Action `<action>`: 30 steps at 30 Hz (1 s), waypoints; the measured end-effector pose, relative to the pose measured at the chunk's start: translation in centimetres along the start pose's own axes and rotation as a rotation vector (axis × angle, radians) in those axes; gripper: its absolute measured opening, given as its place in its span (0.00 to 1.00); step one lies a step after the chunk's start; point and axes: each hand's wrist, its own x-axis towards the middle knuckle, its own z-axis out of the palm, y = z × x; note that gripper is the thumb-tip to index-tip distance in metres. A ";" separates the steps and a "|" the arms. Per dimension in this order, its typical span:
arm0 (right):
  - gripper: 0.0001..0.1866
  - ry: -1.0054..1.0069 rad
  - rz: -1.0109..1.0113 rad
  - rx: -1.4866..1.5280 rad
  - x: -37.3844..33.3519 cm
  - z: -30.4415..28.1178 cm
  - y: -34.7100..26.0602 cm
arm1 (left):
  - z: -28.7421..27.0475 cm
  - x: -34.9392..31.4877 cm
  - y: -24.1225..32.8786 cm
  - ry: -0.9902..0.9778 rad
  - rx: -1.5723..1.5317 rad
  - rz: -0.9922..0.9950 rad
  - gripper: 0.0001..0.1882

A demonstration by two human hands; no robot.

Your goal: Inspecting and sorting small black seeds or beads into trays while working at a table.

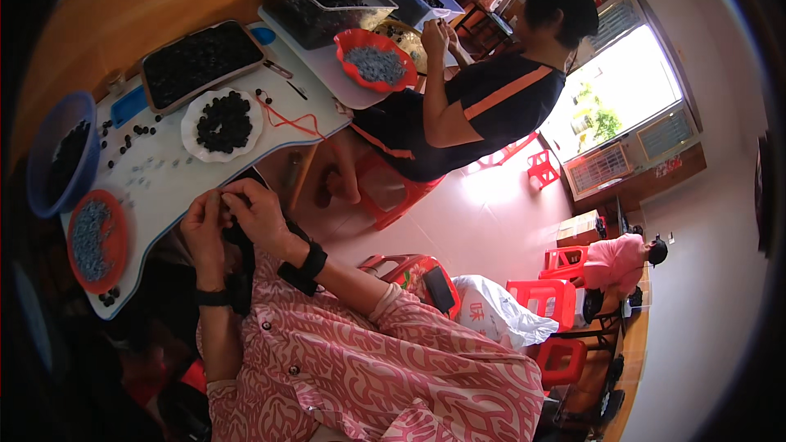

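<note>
My left hand (202, 229) and my right hand (262, 217) meet just off the near edge of the white table (168, 188). Fingers and thumbs are pinched together on both, and whatever they hold is too small to make out. Closest to them stands a white scalloped plate (189, 133) heaped with small round black parts (223, 121). Left of my hands, a red dish (120, 237) carries small grey-blue pieces (90, 237). Loose black parts (127, 143) and tiny pale pieces (143, 176) are scattered between them.
A blue basin (39, 176) and a brown-rimmed tray (196, 90) of black parts stand farther back. An orange-red ribbon (286, 119) crosses the table. Beyond sits a co-worker (499, 102), near a red scalloped bowl (348, 41). Red stools (548, 299) and a white bag (491, 307) are to the right.
</note>
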 end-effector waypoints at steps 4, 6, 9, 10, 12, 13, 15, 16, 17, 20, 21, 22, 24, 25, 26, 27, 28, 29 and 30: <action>0.05 -0.002 0.036 0.003 -0.2 0.1 -1.1 | 0.7 -0.5 0.4 0.073 0.026 0.023 0.10; 0.05 0.009 0.042 0.003 -0.2 0.1 -0.7 | 0.8 -0.5 0.0 0.084 0.076 0.071 0.10; 0.05 0.011 0.046 0.000 -0.3 0.1 -0.2 | 1.0 -0.9 0.4 0.071 0.103 0.045 0.11; 0.05 0.006 0.047 0.003 -0.4 0.3 -0.1 | 0.9 -0.9 0.2 0.077 0.106 0.046 0.11; 0.05 0.025 0.052 0.044 -0.4 0.4 0.0 | 0.9 -1.0 -0.3 0.080 0.087 0.082 0.12; 0.05 0.021 0.052 0.045 -0.4 0.4 -0.1 | 0.9 -1.2 -0.2 0.084 0.087 0.084 0.12; 0.05 0.018 0.082 0.058 -0.5 0.4 -0.4 | 1.2 -1.7 0.4 0.054 0.057 0.086 0.12; 0.05 0.013 0.082 0.060 -0.5 0.6 -0.2 | 0.9 -1.8 0.3 0.059 0.057 0.089 0.12; 0.05 0.007 0.061 0.063 -0.6 0.7 0.1 | 0.5 -1.7 0.0 0.050 0.078 0.116 0.12; 0.05 -0.028 0.058 0.075 -0.9 1.0 -0.2 | -0.1 -1.9 0.2 0.053 0.105 0.118 0.12; 0.05 -0.055 0.077 0.084 -0.9 1.0 -0.4 | -0.3 -2.0 0.3 0.064 0.109 0.093 0.12; 0.05 -0.058 0.075 0.085 -1.0 1.0 -0.5 | -0.4 -2.1 0.4 0.067 0.109 0.095 0.12; 0.05 -0.089 0.084 0.094 -1.2 1.1 -0.8 | -0.7 -2.2 0.5 0.078 0.107 0.089 0.11; 0.05 -0.091 0.083 0.094 -1.2 1.1 -0.9 | -0.6 -2.3 0.6 0.079 0.107 0.091 0.11; 0.05 -0.088 0.086 0.070 -1.2 1.1 -1.0 | -0.4 -2.4 0.8 0.098 0.117 0.085 0.11; 0.05 -0.086 0.089 0.046 -1.3 1.1 -1.0 | -0.3 -2.5 0.9 0.117 0.127 0.078 0.12; 0.05 -0.087 0.089 0.047 -1.3 1.1 -1.0 | -0.4 -2.5 0.8 0.118 0.128 0.079 0.12; 0.05 -0.085 0.076 0.064 -1.4 1.2 -0.9 | -0.6 -2.4 0.6 0.126 0.158 0.102 0.12; 0.05 -0.083 0.064 0.082 -1.4 1.3 -1.0 | -0.7 -2.4 0.5 0.135 0.189 0.124 0.12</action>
